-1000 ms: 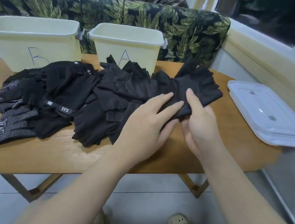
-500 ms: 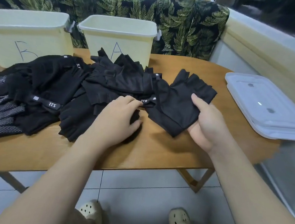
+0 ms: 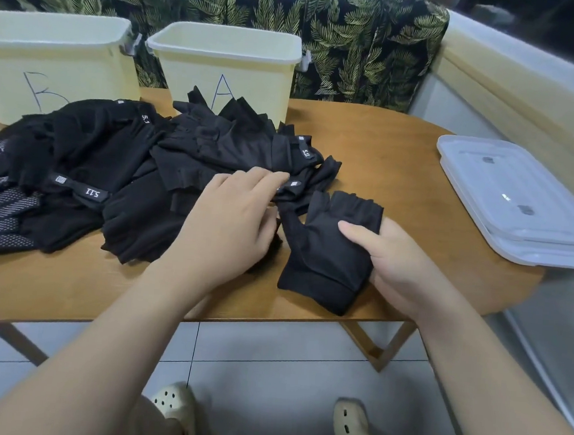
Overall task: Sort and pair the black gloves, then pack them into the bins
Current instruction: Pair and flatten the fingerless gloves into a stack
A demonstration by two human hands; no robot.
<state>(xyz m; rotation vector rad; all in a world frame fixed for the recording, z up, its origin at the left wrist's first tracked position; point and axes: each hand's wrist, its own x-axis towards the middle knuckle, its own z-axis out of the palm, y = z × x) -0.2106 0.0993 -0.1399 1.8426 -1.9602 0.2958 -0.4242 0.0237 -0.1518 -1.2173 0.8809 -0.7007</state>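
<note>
Near edge, approx 5 o'clock of the table: the right hand held a black fingerless glove, thumb on top and the other fingers curled under it, hidden by the cloth. The glove lay on the wood, cuff toward the near edge, finger stubs pointing to 12 o'clock. Whether it was one glove or two stacked could not be told.

Just at 9 o'clock of that glove, the left hand rested on the glove pile, fingers loosely bent, tips pressing on a small white tag; whether it pinched any cloth could not be told, since the palm side was hidden.

The pile spread from table centre to 9 o'clock. Several gloves bore white "5.11" tags. At the far 9 o'clock edge lay grey-patterned gloves, cut off by the frame, so no count was possible.

At 3 o'clock, well apart from the pile, sat two stacked clear lids, the right edge cut off.

Farther back, at 12 o'clock, stood a pale yellow bin marked "A", its lower front partly covered by glove tips. At 10 o'clock stood a second bin marked "B", the left side cut off and the letter partly hidden by gloves. Bin insides were seen only at the upper walls; contents could not be told.

Behind them was a leaf-print sofa back.
</note>
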